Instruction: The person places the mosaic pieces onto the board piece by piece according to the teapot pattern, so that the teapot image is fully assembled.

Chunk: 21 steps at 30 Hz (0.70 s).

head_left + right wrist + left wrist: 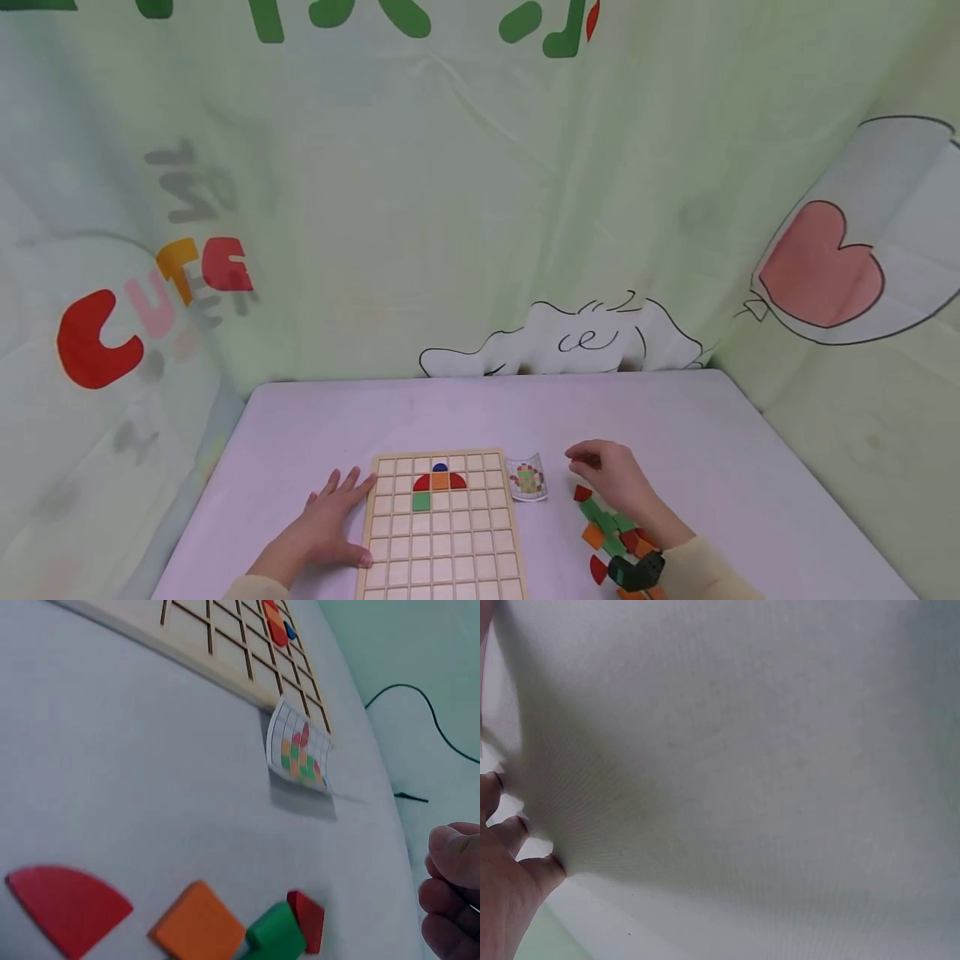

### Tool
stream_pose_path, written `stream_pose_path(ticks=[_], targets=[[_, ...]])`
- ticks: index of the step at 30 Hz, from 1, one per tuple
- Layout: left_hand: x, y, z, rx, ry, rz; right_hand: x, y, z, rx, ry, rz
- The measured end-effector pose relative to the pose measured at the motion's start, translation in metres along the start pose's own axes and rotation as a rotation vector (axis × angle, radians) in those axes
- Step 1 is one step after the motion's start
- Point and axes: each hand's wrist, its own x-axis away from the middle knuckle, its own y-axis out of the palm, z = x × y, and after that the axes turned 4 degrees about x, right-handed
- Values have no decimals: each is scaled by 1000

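On the desk (315, 417), the gridded board (443, 570) bears five pieces: blue half-disc (440, 468), two red quarter-discs (422, 483), orange square (440, 481), green square (422, 502). Filling appears early, most visible cells being bare; loose blocks (615, 546) lie at right, a printed card (527, 477) beside the board. Left hand (328, 521): spread against the board's edge. Right hand (611, 473): fingers curled; whether they hold anything cannot be told.

The left hand (330, 523) lies toward the left edge of the surface (735, 508), fingers spread and thumb apart; the right hand (611, 475), toward the right edge and nearer the far one, has curled fingers, thumb close beside them
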Motion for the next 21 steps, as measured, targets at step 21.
stream_pose_path(ticks=[21], targets=[[2,-3,9,-29,-44,-11,31,-11,86,156,164,-147]])
